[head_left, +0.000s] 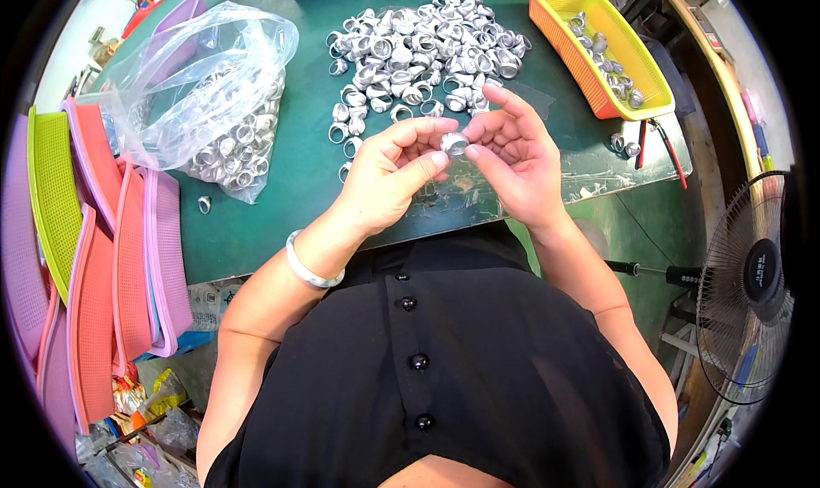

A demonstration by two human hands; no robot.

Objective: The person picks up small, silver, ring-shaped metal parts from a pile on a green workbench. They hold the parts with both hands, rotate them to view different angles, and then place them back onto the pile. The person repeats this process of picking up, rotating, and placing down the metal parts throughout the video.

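Note:
Between my two hands, just above the table's near edge, is a silver-coloured ring (pixel 453 144). My left hand (pixel 395 170) pinches it from the left with thumb and forefinger. From the other side my right hand (pixel 518 156) grips it between thumb and forefinger, its other fingers curled or raised. Beyond the hands, a broad pile of similar silver rings (pixel 418 48) spreads over the green table (pixel 299 206). To the right, a yellow and orange plastic basket (pixel 564 56) holds several more rings. A clear plastic bag (pixel 213 103) full of rings lies at the left.
Stacked purple, coral and green baskets (pixel 115 257) crowd the table's left edge. A single ring (pixel 204 204) lies near the bag. Red-handled pliers (pixel 668 150) and two rings (pixel 624 145) sit at the right corner. A black fan (pixel 756 283) stands at the far right.

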